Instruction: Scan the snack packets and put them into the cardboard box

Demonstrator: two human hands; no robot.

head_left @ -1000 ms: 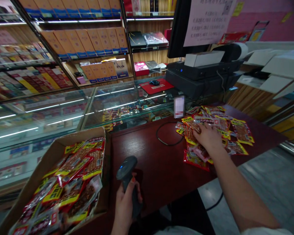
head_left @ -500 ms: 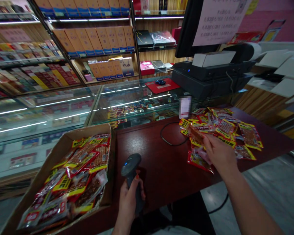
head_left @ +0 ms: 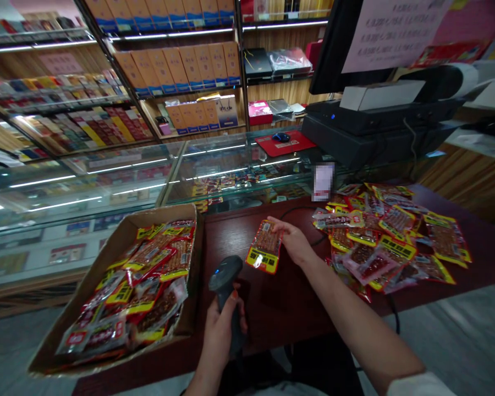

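My left hand (head_left: 225,324) is wrapped round the handle of a dark grey barcode scanner (head_left: 226,275), whose head points up and away from me. Between the fingers of my right hand (head_left: 295,242) is a red and yellow snack packet (head_left: 265,246), gripped by its upper right edge over the table, just right of the scanner head. Brown strips show through its clear window. To the right lies a loose pile of similar snack packets (head_left: 379,236). On the left, a cardboard box (head_left: 190,313) holds several more of these packets (head_left: 148,280).
Both hands are over a dark red wooden table (head_left: 231,231). Behind it runs a glass display counter (head_left: 148,170) with a mouse on a red mat (head_left: 286,144). A black till with a monitor (head_left: 338,55) stands at the back right. A black cable (head_left: 289,212) lies on the table.
My right hand has moved left from the pile to near the scanner with a packet in its fingers. My left hand still holds the scanner. The view has shifted slightly.
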